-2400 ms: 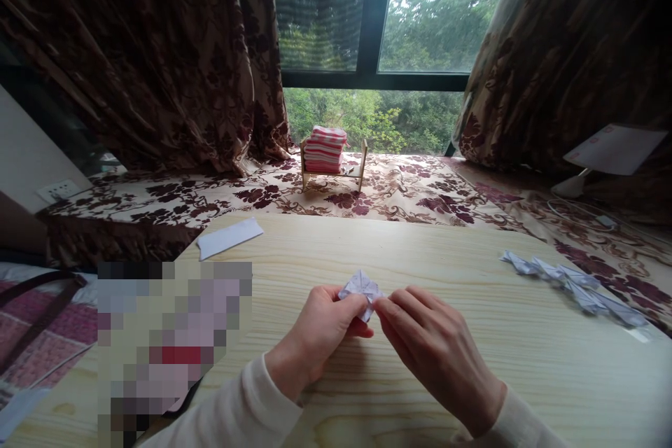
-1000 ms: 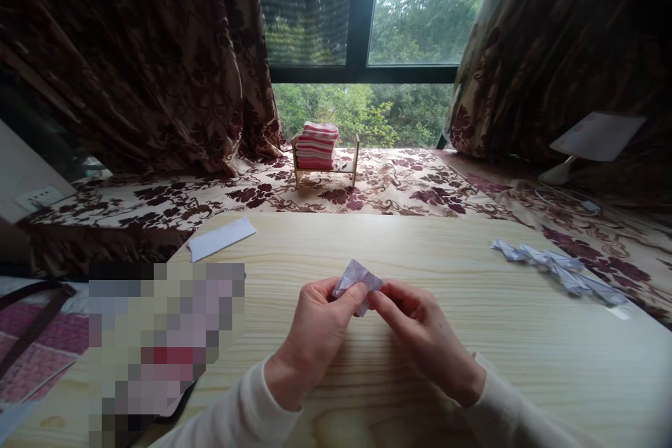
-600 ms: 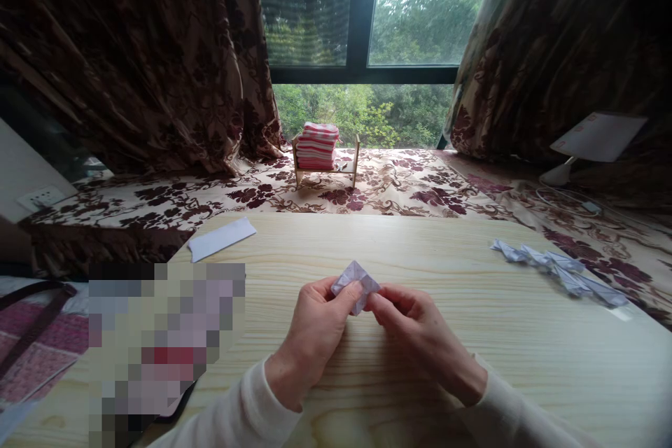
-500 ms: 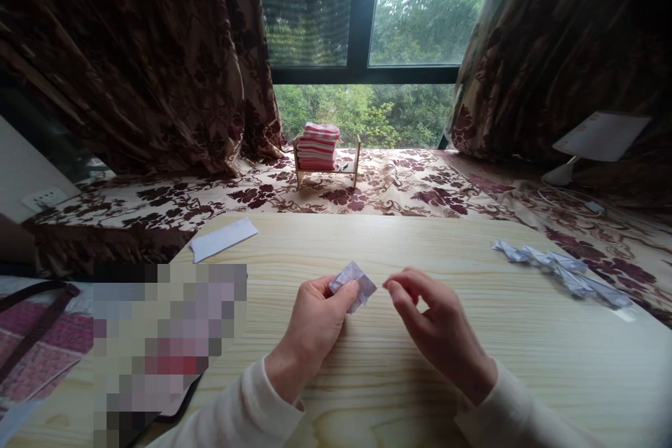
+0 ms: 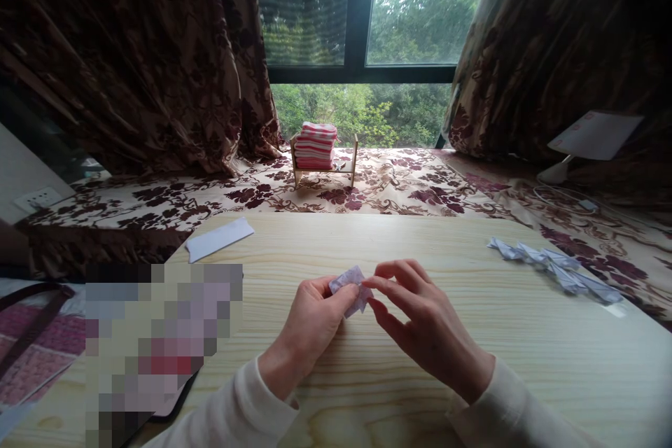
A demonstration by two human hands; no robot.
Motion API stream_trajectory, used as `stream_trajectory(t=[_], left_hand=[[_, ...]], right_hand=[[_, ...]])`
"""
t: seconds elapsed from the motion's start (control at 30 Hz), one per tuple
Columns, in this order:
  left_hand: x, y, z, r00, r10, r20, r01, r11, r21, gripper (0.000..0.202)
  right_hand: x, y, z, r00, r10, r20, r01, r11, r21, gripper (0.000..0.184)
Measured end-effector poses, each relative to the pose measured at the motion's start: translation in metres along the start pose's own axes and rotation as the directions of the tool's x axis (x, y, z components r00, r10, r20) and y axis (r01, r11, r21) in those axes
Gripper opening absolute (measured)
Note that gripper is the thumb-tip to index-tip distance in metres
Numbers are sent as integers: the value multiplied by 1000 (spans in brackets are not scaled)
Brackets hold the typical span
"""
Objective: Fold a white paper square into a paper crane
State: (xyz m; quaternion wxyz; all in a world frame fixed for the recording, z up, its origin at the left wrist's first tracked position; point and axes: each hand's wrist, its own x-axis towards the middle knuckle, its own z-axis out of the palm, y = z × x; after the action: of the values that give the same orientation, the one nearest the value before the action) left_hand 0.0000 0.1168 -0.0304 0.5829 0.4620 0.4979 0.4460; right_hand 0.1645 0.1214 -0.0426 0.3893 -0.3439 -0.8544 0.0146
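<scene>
A small folded piece of pale, faintly patterned paper is pinched between the thumb and fingers of my left hand, above the middle of the wooden table. Its lower part is partly covered by my left thumb. At its right edge, the index fingertip of my right hand touches the paper, with the thumb tip just below. The right-hand fingers are spread, with a gap between thumb and index finger. Several folded paper pieces lie in an overlapping row at the table's right side.
A flat white paper strip lies at the table's far left. A blurred-out item with a dark edge sits at the near left. Beyond are a small rack of striped red-and-white cloths and a white lamp with a cable.
My right hand has moved left to the paper and its fingers have spread. The paper has turned slightly in my left hand. The whole view has shifted a little.
</scene>
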Motion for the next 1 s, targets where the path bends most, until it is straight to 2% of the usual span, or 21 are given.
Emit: stream_trajectory(t=[0.23,0.43,1.0], left_hand=[[0,0,0,1000,12,22,-13,999,36,22],[-1,3,1,999,7,43,-9,999,35,22],[-3,-1,1,998,40,54,-47,990,133,20]], right_hand=[[4,-5,-8,992,-113,55,120,980,-160,17],[5,-8,-8,990,-138,26,140,975,-175,17],[4,-9,-6,999,-33,13,34,997,-65,15]])
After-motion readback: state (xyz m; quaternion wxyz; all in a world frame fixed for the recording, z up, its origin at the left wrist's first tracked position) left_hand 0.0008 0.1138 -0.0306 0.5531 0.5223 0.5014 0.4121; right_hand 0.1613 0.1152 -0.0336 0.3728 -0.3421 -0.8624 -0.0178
